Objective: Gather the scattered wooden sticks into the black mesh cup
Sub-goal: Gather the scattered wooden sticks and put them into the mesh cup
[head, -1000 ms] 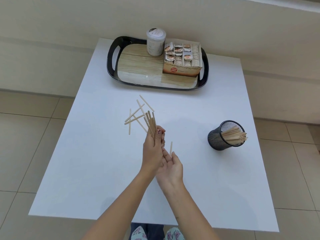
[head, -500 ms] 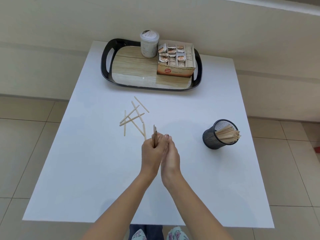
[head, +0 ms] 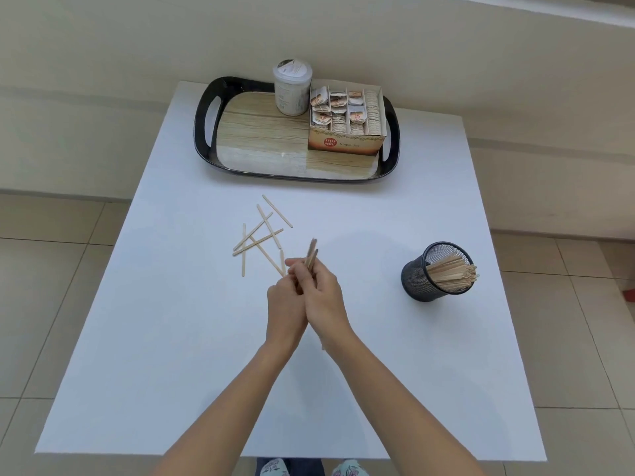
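My left hand (head: 283, 305) and my right hand (head: 324, 298) meet above the middle of the white table (head: 171, 338). Both curl round a small bundle of wooden sticks (head: 312, 251), whose tips poke up past the fingers and lean right. The rest of the bundle is hidden inside the hands. Several loose wooden sticks (head: 262, 233) lie crossed on the table just beyond and left of my hands. The black mesh cup (head: 421, 278) stands at the right, apart from my hands, with many sticks in the cup (head: 452, 273) leaning right.
A black tray (head: 202, 132) with a wood-pattern floor sits at the table's far edge. It carries a white lidded jar (head: 292, 87) and an open carton of tea bags (head: 347, 123). Tiled floor surrounds the table.
My right hand came up from below and closed beside the left round the bundle. The bundle slid lower into the hands and now leans right. Loose sticks and cup have not moved.
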The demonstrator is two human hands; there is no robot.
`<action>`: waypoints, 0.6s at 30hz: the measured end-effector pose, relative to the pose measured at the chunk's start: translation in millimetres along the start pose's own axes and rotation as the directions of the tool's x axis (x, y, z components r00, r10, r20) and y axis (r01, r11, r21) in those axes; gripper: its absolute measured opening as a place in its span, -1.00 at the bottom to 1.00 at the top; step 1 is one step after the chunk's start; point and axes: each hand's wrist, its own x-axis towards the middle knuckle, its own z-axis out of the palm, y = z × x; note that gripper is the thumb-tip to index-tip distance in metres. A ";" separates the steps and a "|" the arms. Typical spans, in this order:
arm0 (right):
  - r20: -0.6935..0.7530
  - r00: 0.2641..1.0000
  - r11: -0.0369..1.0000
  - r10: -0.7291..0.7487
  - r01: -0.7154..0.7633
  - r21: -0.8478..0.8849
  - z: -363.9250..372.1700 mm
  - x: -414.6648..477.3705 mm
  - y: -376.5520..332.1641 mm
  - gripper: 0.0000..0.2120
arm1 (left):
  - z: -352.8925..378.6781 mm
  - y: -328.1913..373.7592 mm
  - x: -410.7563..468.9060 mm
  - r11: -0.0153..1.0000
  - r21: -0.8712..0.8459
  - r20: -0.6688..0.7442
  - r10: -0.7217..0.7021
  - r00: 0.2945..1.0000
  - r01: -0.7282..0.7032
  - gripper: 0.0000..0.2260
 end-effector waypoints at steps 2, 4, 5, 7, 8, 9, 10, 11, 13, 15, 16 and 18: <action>-0.080 0.996 0.998 0.029 -0.025 0.049 -1.0 12.1 -3.2 -0.74 | -2.2 0.1 6.2 0.996 -0.082 0.069 -0.031 0.997 0.036 -0.87; -0.177 0.984 0.996 0.036 -0.021 0.085 -4.8 28.2 -9.2 -0.69 | -7.0 -2.1 14.2 0.997 -0.070 0.110 -0.004 0.994 0.012 -0.88; -0.219 0.975 0.997 0.030 -0.014 0.073 -7.3 36.0 -12.3 -0.69 | -9.6 -5.1 18.4 0.998 -0.055 0.103 0.013 0.995 -0.007 -0.82; -0.252 0.967 0.999 0.021 -0.008 0.054 -10.5 51.2 -18.8 -0.73 | -14.8 -9.2 27.8 0.999 -0.035 0.012 0.021 1.000 -0.021 -0.76; -0.248 0.969 1.000 0.013 -0.009 0.019 -11.4 59.2 -21.1 -0.75 | -17.3 -10.4 32.9 1.000 -0.026 -0.052 0.003 0.999 -0.004 -0.75; -0.234 0.972 0.999 0.005 -0.018 -0.051 -11.7 67.2 -22.0 -0.77 | -19.9 -12.4 38.4 1.000 -0.008 -0.121 -0.019 0.993 0.018 -0.76; -0.213 0.977 0.989 0.002 -0.033 -0.144 -11.9 74.3 -22.6 -0.78 | -22.7 -14.4 44.1 0.999 0.025 -0.183 -0.035 0.982 0.040 -0.77; -0.194 0.981 0.971 -0.001 -0.046 -0.236 -11.3 82.6 -22.6 -0.80 | -25.0 -16.7 51.3 0.996 0.069 -0.235 -0.041 0.971 0.059 -0.78; -0.165 0.986 0.919 -0.030 -0.038 -0.393 -8.0 96.4 -23.5 -0.83 | -30.0 -19.2 64.0 0.981 0.171 -0.305 -0.037 0.952 0.093 -0.77; -0.146 0.986 0.850 -0.074 -0.014 -0.527 -1.8 109.3 -23.3 -0.87 | -33.7 -20.4 76.5 0.953 0.265 -0.344 -0.045 0.938 0.144 -0.73; -0.135 0.987 0.816 -0.092 -0.003 -0.578 2.0 114.8 -23.5 -0.87 | -34.9 -20.4 81.9 0.935 0.312 -0.349 -0.050 0.936 0.167 -0.71; -0.101 0.988 0.758 -0.119 0.025 -0.652 10.2 124.5 -23.7 -0.84 | -35.6 -20.2 89.6 0.901 0.388 -0.334 -0.057 0.941 0.192 -0.68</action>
